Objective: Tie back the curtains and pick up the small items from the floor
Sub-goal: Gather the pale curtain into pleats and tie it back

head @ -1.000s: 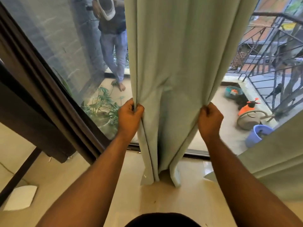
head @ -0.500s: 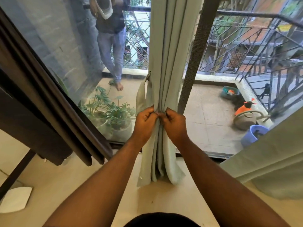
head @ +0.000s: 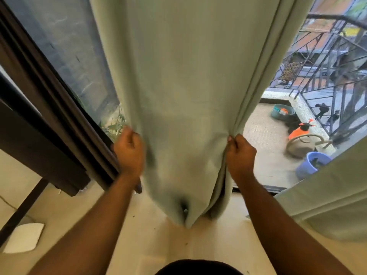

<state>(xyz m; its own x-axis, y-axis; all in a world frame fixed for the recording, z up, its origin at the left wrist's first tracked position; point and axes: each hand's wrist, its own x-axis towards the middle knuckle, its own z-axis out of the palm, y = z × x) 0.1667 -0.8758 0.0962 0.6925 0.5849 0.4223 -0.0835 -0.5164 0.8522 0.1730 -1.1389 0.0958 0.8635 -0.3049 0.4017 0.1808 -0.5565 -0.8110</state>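
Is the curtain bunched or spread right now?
Spread: the left hand and right hand grip opposite edges of the curtain.

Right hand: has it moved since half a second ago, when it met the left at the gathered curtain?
Yes. The right hand has swung rightward, away from the left hand and toward the blue bucket, spreading the curtain wide.

1. We see a pale green woven cloth curtain [head: 184, 96], matt and soft, creasing where the left hand [head: 129, 151] and right hand [head: 241, 155] grip its edges.
2. We note a glossy cream tiled floor [head: 151, 237] that reflects light.
3. The dark brown door frame [head: 49, 108] looks smooth and semi-matt.
4. The black balcony railing [head: 327, 76] appears to be painted metal.
5. The blue bucket [head: 311, 163] looks like smooth plastic.
6. The flat white sheet [head: 23, 238] appears matt; we cannot tell its material.
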